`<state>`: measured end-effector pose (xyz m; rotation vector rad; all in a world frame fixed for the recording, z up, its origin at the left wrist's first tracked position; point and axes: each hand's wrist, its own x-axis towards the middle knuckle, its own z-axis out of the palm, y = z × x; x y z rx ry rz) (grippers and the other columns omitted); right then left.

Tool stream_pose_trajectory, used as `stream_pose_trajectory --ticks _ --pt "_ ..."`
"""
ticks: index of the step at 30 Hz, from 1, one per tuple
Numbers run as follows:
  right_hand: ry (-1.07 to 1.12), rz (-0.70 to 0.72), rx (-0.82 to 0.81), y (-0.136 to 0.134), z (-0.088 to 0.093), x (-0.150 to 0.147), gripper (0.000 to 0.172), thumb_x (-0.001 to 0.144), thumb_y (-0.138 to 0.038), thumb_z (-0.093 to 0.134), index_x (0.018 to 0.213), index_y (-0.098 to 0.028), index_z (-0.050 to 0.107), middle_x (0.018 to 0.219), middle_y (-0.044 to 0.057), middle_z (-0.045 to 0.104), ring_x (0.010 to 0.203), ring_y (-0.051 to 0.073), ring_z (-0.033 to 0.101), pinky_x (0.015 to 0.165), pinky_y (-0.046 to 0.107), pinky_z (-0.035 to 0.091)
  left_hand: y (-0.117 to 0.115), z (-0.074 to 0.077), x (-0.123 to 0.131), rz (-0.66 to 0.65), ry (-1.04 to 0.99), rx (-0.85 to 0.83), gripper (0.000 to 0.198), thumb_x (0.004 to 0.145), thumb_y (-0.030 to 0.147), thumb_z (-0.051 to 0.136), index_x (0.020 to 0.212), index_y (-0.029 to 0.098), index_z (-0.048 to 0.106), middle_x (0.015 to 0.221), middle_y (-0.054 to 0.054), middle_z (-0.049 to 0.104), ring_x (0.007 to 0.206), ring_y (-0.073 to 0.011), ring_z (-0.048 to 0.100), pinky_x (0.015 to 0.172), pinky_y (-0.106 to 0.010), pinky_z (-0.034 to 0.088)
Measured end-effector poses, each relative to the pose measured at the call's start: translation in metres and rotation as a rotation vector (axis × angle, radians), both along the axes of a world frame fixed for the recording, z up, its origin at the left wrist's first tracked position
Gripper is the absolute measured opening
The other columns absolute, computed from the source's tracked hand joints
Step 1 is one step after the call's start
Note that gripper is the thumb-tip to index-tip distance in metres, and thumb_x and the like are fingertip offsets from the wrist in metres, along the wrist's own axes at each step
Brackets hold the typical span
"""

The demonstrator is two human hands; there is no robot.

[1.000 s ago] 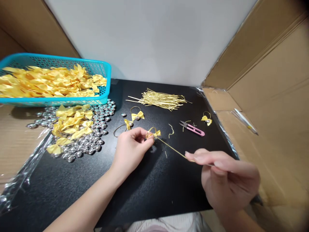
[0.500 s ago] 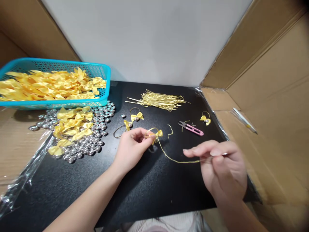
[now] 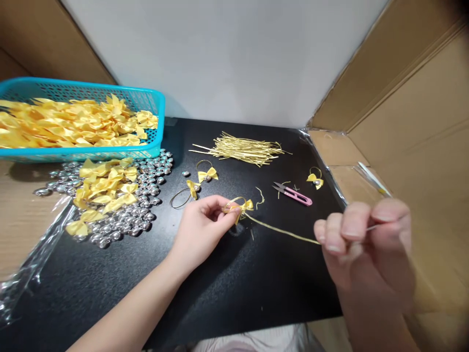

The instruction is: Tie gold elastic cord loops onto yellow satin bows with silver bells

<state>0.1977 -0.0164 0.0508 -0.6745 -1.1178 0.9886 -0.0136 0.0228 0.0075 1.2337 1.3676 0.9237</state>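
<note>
My left hand (image 3: 205, 225) pinches a small yellow ribbon bow (image 3: 247, 205) with a gold cord loop (image 3: 234, 201) at its base. A yellow thread (image 3: 282, 231) stretches from that bow to my right hand (image 3: 361, 239), whose fingers are curled closed around it. Between right thumb and forefinger shows a thin pale sliver, which looks like a needle (image 3: 372, 227); most of it is hidden. Just behind my left hand lie two looped bows with silver beads, one a finished-looking bow (image 3: 207, 174) and the other a tilted bow (image 3: 192, 188).
On the left, a blue basket (image 3: 110, 150) holds many yellow bows. Loose bows (image 3: 110, 186) lie among silver beads (image 3: 128, 222). A bundle of gold cords (image 3: 245, 149), pink thread snips (image 3: 297, 195), another beaded bow (image 3: 315, 181) and a white pen-like tool (image 3: 372, 178) lie farther off.
My right hand has moved right and slightly up, its fingers closing in. The slack, curved thread is now drawn nearly straight. My left hand keeps its pinch on the bow.
</note>
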Motion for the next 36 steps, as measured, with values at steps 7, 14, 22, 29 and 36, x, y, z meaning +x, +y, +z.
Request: stream_pose_trajectory --ticks 7,14,22,29,36 --pt "-0.116 -0.042 -0.001 0.001 0.016 -0.012 0.003 0.091 -0.036 0.065 0.091 -0.034 0.064 0.069 -0.006 0.068 0.047 0.011 0.062 0.045 0.023 0.056 -0.001 -0.01 0.005 -0.103 0.062 -0.013 0.019 0.074 0.034 0.067 0.074 0.015 0.069 0.062 0.0 0.063 0.054 -0.0121 0.053 0.053 -0.023 0.039" --pt "-0.058 -0.081 -0.1 0.008 0.016 -0.032 0.007 0.096 -0.031 0.058 0.09 -0.028 0.056 0.079 -0.005 0.07 0.063 0.012 0.071 0.058 0.025 0.061 -0.006 -0.009 0.012 -0.212 0.004 -0.033 0.02 0.076 0.034 0.065 0.081 0.016 0.07 0.067 -0.001 0.065 0.061 -0.014 0.056 0.059 -0.024 0.042" --pt "-0.282 -0.371 -0.134 0.019 0.025 -0.034 0.015 0.101 -0.039 0.043 0.093 -0.029 0.051 0.085 -0.003 0.067 0.075 0.013 0.073 0.062 0.023 0.058 -0.009 -0.01 0.013 -0.25 -0.064 -0.087 0.017 0.074 0.029 0.067 0.082 0.015 0.072 0.062 0.001 0.062 0.055 -0.0114 0.05 0.054 -0.022 0.037" --pt "-0.133 -0.301 -0.06 0.026 0.024 -0.042 0.01 0.099 -0.037 0.051 0.094 -0.028 0.054 0.086 -0.003 0.067 0.077 0.013 0.072 0.063 0.022 0.058 -0.009 -0.01 0.016 -0.259 -0.197 -0.175 0.02 0.074 0.033 0.07 0.083 0.015 0.071 0.079 -0.003 0.071 0.069 -0.0131 0.059 0.066 -0.024 0.045" --pt "-0.11 -0.243 -0.006 0.027 0.028 -0.044 0.009 0.097 -0.038 0.054 0.096 -0.029 0.056 0.086 -0.002 0.065 0.08 0.014 0.073 0.062 0.021 0.056 -0.009 -0.011 0.018 -0.267 -0.27 -0.23 0.019 0.073 0.032 0.073 0.079 0.014 0.07 0.077 -0.001 0.069 0.068 -0.0106 0.058 0.067 -0.021 0.043"
